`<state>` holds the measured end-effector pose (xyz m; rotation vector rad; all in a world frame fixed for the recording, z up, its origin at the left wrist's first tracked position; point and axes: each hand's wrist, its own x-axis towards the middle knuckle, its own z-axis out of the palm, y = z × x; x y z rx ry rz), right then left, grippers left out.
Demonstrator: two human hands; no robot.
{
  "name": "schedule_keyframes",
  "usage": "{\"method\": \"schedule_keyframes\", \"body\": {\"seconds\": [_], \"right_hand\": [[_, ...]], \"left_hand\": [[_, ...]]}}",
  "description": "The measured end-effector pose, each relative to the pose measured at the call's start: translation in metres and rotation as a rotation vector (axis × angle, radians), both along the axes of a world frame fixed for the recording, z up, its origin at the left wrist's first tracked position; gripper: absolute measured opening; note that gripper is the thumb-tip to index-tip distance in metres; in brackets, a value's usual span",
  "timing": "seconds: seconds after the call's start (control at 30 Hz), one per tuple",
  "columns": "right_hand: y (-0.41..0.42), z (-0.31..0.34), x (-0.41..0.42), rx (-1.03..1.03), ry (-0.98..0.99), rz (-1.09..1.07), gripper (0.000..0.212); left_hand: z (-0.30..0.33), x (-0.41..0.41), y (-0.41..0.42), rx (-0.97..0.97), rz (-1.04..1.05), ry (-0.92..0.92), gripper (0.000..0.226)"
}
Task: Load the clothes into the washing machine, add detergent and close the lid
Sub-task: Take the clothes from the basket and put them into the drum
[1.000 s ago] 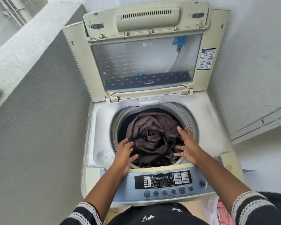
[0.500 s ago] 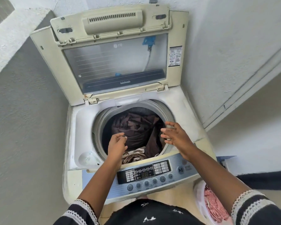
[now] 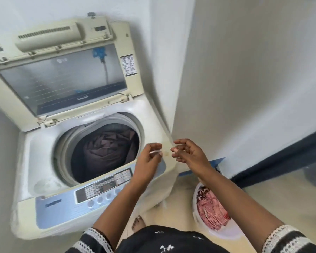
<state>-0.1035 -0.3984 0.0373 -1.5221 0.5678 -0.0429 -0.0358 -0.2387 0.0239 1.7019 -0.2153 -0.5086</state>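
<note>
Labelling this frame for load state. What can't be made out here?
Head view only:
- Drum: only the top dark brown cloth shows; anything beneath is hidden by it.
- Control panel: button text motion-blurred, and the left hand covers its right end.
- White basket: partly behind the right forearm; depth of the pink clothes unclear.
- Lid sticker: print too small.
- Detergent: none visible.

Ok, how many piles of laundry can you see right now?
2: dark brown clothes inside the washer drum, and pink patterned clothes in the white basket on the floor beside it. More may lie underneath.
</note>
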Motion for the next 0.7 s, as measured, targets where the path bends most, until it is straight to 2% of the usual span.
{"method": "schedule_keyframes", "body": {"seconds": [0.27, 0.47, 0.6, 0.7], "right_hand": [[-0.098, -0.021, -0.113, 0.022, 0.079, -0.111, 0.022], [-0.155, -0.068, -0.206, 0.076, 0.229, -0.287, 0.023], [-0.182, -0.091, -0.242, 0.095, 0.335, -0.410, 0.022], [-0.194, -0.112, -0.255, 0.131, 0.397, -0.463, 0.017]], "left_hand": [[-0.016, -0.101, -0.085, 0.113, -0.175, 0.047, 0.021], [-0.047, -0.162, -0.115, 0.265, -0.268, 0.212, 0.018], [-0.061, -0.189, -0.128, 0.307, -0.311, 0.274, 0.018], [-0.083, -0.195, -0.135, 0.410, -0.425, 0.286, 0.022]]}}
